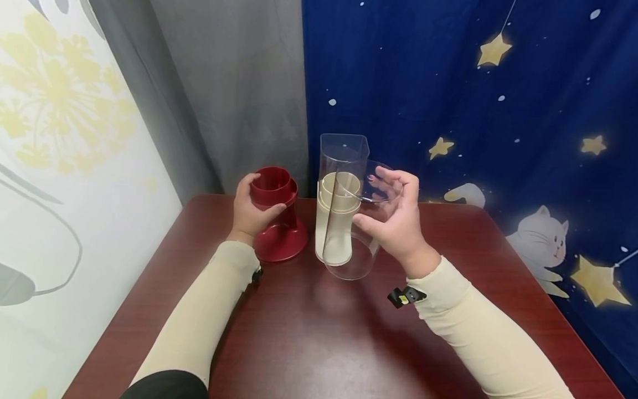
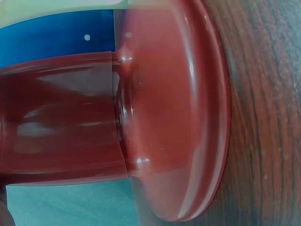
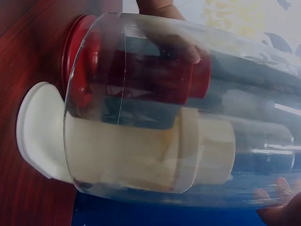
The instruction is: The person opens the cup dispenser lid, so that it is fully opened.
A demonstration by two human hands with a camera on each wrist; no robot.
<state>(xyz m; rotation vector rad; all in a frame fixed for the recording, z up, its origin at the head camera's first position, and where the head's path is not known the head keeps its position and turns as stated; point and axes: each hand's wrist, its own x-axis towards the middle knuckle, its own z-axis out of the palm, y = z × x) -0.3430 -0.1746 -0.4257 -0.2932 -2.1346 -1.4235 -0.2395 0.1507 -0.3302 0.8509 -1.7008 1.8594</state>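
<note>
My left hand (image 1: 249, 213) is wrapped round the upper part of a red plastic stand (image 1: 280, 242), thumb in front and fingers at the rim. The stand has a round flared foot on the table and an open collar on top. In my right hand (image 1: 401, 221) is a clear plastic cylinder (image 1: 361, 257), held tilted and off the table, fingers curled round its upper end. Behind it stands a cream plastic stand (image 1: 323, 233) of similar shape, seen through the cylinder in the right wrist view. A clear container (image 1: 344, 149) with a squared top sits upright on the cream stand.
The stands are near the far edge of a reddish-brown wooden table (image 1: 299, 343). A grey curtain (image 1: 249, 83) and a blue star-patterned curtain (image 1: 423, 83) hang just beyond it. A white patterned panel (image 1: 75, 194) runs along the left side.
</note>
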